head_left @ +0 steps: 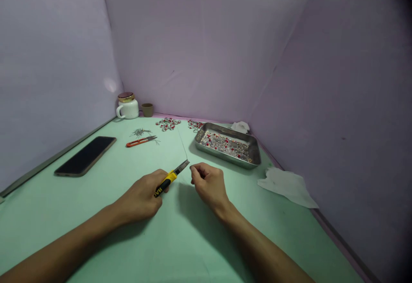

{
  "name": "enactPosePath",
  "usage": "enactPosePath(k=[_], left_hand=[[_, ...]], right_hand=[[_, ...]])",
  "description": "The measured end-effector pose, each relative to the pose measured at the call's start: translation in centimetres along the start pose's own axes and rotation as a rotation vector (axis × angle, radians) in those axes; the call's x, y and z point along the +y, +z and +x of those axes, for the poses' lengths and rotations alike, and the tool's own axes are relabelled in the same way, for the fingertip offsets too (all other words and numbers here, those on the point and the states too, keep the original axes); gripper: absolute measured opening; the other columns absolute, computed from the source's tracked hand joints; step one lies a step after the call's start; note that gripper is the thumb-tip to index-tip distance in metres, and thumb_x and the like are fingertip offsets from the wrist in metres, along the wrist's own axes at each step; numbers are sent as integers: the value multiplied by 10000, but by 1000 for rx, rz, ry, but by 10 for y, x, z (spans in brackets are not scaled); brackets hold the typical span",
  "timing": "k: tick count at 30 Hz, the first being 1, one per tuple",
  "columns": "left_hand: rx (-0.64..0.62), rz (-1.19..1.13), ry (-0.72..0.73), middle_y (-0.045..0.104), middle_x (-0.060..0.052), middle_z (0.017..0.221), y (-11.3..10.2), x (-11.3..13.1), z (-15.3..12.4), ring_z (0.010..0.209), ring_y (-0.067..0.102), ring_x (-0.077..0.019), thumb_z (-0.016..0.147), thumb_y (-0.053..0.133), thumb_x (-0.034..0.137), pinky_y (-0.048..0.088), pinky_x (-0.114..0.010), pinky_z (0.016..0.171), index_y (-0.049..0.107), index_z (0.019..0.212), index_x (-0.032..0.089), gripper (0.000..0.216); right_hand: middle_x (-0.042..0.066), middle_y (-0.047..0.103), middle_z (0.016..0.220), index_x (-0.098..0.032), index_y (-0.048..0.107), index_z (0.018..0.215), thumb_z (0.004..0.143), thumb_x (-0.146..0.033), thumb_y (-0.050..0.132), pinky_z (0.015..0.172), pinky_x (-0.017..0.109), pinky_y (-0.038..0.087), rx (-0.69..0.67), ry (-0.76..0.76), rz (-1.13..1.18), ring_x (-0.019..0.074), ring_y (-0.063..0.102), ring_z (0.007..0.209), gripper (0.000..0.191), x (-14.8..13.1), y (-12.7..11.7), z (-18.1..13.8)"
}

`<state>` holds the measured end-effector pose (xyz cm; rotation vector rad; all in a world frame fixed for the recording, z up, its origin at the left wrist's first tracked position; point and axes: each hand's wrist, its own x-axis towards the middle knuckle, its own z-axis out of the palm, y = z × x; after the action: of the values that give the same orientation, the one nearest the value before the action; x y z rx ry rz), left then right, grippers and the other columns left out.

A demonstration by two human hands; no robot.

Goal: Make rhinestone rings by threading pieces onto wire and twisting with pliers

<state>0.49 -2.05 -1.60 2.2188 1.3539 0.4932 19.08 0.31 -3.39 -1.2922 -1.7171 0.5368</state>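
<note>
My left hand (149, 195) is wrapped round yellow-and-black pliers (170, 178), seen nearly edge-on, with their grey metal tip pointing up and to the right. From this tip a thin wire (183, 143) rises away toward the back of the table. Just right of the tip, my right hand (209, 184) is closed in a pinch, thumb against the fingers. Whatever lies in that pinch is too small to make out. Behind my right hand stands a metal tray (225, 159) of clear and red beads (222, 144).
Red-handled thread snips (140, 141) lie beside a pile of short wire pieces (140, 132). Beaded pieces (168, 123) rest farther back. A phone (86, 156) is at left, a lidded white mug (129, 108) and small brown cup (147, 110) behind, white tissue (286, 185) at right.
</note>
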Motion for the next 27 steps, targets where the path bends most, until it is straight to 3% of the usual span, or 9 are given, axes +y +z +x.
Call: enactPosePath(k=[11,20,24,27], left_hand=[[1,30,-11,507,20,750,5,-6,-1,676,492,-162,591,377,28,348,-253,597,415,732,220,241],[3,42,-29,502,8,718,3,-2,0,656,484,-173,583,382,36,344,-267,580,385,700,217,215],[29,39,-42,502,0,734,5,0,-2,665,479,-180,602,390,46,347,-276,593,396,732,217,214],[40,31,-49,498,3,739,3,-3,-2,663,476,-178,624,391,53,352,-274,600,401,749,216,206]], right_hand=[[14,543,508,-168,535,561,763,-122,420,513,239,248,40,-272,-445,102,420,462,237,4,-1,-5],[51,588,546,-152,575,611,755,-109,429,482,258,211,41,-327,-597,125,470,484,210,6,-1,-3],[52,609,581,-154,613,664,790,-153,434,517,241,291,22,-221,-422,134,520,526,219,-1,-2,-3],[43,626,615,-156,634,730,828,-247,429,555,232,373,-153,-3,-62,132,561,554,245,-6,-11,3]])
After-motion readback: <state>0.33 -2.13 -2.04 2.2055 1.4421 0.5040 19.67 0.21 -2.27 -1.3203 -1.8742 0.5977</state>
